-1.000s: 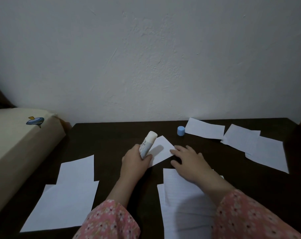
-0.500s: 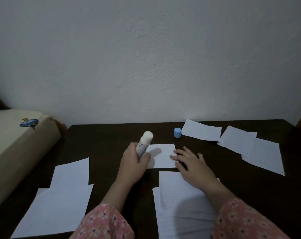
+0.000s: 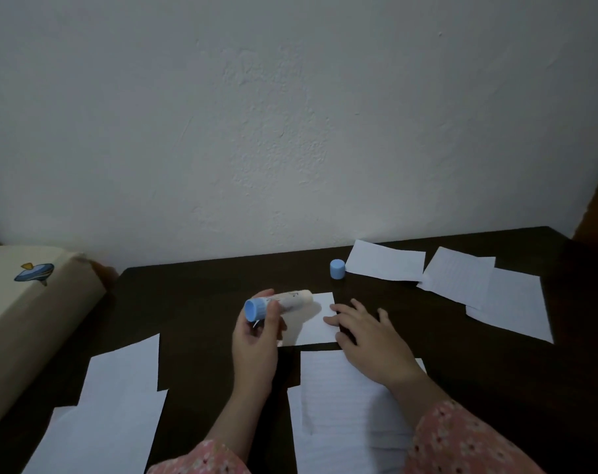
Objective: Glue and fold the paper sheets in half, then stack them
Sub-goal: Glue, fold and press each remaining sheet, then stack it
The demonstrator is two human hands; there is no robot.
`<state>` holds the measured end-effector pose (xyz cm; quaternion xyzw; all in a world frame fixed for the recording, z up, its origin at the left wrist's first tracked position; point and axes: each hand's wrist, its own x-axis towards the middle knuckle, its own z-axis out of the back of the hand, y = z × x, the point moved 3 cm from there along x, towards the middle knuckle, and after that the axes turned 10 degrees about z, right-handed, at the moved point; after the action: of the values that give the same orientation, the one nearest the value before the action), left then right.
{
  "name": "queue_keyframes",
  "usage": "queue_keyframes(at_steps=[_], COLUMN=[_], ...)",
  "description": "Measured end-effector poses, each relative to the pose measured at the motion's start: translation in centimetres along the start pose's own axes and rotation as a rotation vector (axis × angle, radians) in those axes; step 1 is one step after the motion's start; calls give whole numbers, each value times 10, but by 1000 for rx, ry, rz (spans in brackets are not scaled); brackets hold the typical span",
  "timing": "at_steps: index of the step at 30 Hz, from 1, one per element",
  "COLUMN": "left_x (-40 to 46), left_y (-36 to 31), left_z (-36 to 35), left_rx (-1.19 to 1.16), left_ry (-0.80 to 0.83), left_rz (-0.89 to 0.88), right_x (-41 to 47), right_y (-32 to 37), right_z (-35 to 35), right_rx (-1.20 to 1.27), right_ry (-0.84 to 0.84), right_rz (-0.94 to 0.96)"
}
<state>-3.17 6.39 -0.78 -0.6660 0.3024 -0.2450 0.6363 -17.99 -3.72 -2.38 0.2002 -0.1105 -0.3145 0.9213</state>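
Note:
A small white paper sheet (image 3: 316,325) lies flat at the middle of the dark table (image 3: 202,302). My left hand (image 3: 256,340) grips a white glue stick (image 3: 280,302) with a blue base, tilted so its uncapped tip points right over the sheet. The straight fingers of my right hand (image 3: 366,336) press on the sheet's right edge. The blue cap (image 3: 337,269) stands alone behind the sheet. A pile of lined sheets (image 3: 338,398) lies under my right forearm.
Three white paper pieces (image 3: 385,261) (image 3: 458,277) (image 3: 516,306) lie at the back right. Larger white sheets (image 3: 119,398) lie at the front left. A beige cushion (image 3: 24,302) with a small blue picture borders the table's left side. A white wall stands behind.
My left hand has tipped the glue stick from upright to nearly level, tip toward the right over the sheet. The small sheet was turned square to the table. The right hand stays on its edge.

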Motion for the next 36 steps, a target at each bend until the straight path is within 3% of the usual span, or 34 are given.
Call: queue_keyframes(at_steps=[4,13,36], left_x=[3,4,3], left_y=[4,-3,2], left_z=[-8,-27,-52], left_rx=[50,207,531], left_ry=[35,56,316], left_rz=[53,-160,-310], right_x=[2,5,4], right_y=[-2,-4,-4], right_z=[0,-2,-2], right_rx=[-5,-81,-75], right_ry=[-2,50,45], right_rz=[-9,-31,-27])
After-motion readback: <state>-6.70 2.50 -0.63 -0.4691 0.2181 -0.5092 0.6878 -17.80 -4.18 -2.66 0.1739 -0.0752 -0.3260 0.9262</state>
